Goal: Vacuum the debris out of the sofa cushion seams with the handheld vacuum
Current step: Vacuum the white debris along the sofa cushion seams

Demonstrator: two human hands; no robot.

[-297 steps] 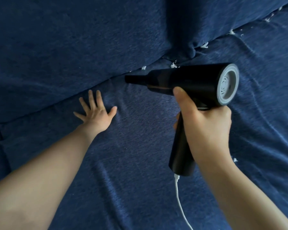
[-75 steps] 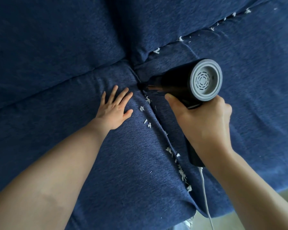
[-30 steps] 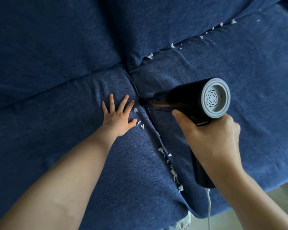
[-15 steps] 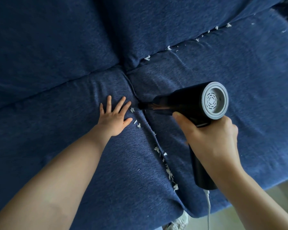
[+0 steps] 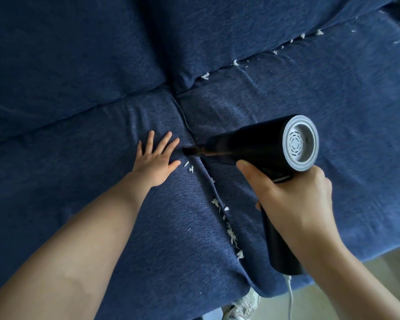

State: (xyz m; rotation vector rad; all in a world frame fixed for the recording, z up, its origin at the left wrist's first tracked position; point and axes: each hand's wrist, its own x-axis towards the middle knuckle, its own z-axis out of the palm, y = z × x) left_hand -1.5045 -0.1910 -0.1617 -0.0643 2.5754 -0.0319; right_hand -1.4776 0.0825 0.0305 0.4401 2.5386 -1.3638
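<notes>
1. Here the left hand lay flat on the left seat cushion just beside the seam, fingers straight and spread, holding nothing; the pressure presumably spread the gap so the nozzle could reach in.
2. The right hand was clenched round the handle of the handheld vacuum, thumb extended along the black body, the grey rear vent facing the camera.
3. The nozzle pointed leftward at the upper end of the seam, near the left fingertips; whether it touched the fabric could not be told.
4. White debris lay along the lower seam toward the cushion's front edge, with two flecks just beside the left thumb, which suggested the pass would run down toward the person.
5. More scraps lined the crease below the back cushion, not yet cleared.
6. A white cord hung from the handle's base.
</notes>
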